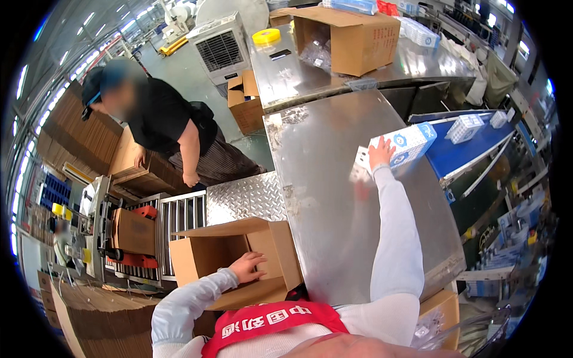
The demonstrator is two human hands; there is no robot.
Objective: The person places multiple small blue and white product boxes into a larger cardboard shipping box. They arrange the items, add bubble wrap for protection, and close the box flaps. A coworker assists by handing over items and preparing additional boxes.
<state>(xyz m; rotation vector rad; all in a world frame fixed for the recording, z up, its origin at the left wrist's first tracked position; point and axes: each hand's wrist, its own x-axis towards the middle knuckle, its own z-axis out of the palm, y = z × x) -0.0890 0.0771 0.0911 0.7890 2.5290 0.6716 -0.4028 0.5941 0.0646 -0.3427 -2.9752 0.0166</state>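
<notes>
My right hand (381, 154) is stretched far out over the steel table, its fingers spread across the top of a long blue-and-white wrapped pack (412, 145) and gripping it. This pack lies at the table's right edge, beside the belt's end. Its near left end is white with dark round spots. Close to my body, an open cardboard box (197, 261) stands at the table's left side with its flaps up. My left hand (248, 267) hovers at the box's opening, fingers apart and holding nothing.
More packs (465, 128) ride on a blue conveyor belt (444, 152) at right. Another cardboard box (367, 48), with yellow tape (266, 37) nearby, stands on the far table. A person in black (167, 113) stands at left beside stacked flat cartons. A roller conveyor (182, 218) leads to a carton machine.
</notes>
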